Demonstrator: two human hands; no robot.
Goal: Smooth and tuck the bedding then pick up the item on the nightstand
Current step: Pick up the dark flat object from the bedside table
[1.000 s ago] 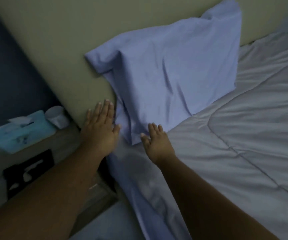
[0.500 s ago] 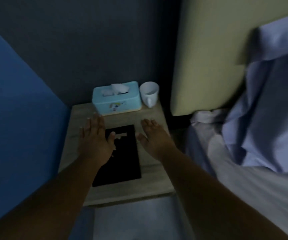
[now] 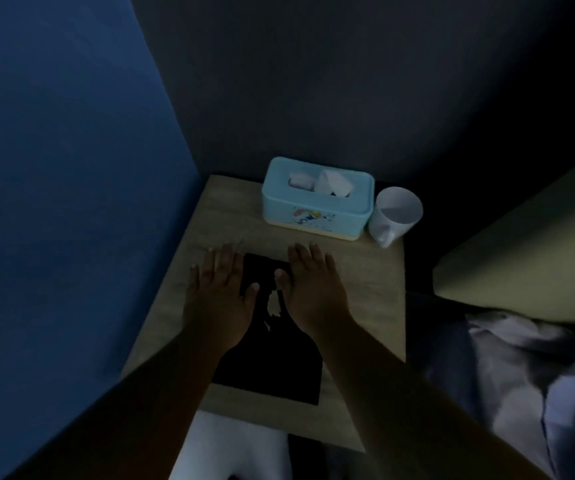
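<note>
"Looking down, what is in front of you?"

"A wooden nightstand (image 3: 365,306). A flat black item (image 3: 272,368) lies on its middle, running almost to the near edge. My left hand (image 3: 218,299) and right hand (image 3: 313,292) are flat over its far half, palms down, fingers straight, holding nothing. I cannot tell whether they touch it."

"And around it?"

"A pale blue tissue box (image 3: 317,206) at the far edge, a white mug (image 3: 395,213) just beside it in the far right corner. Rumpled bedding (image 3: 521,368) lies beyond the right edge."

Head-height view, down onto nightstand (image 3: 369,306)
</note>
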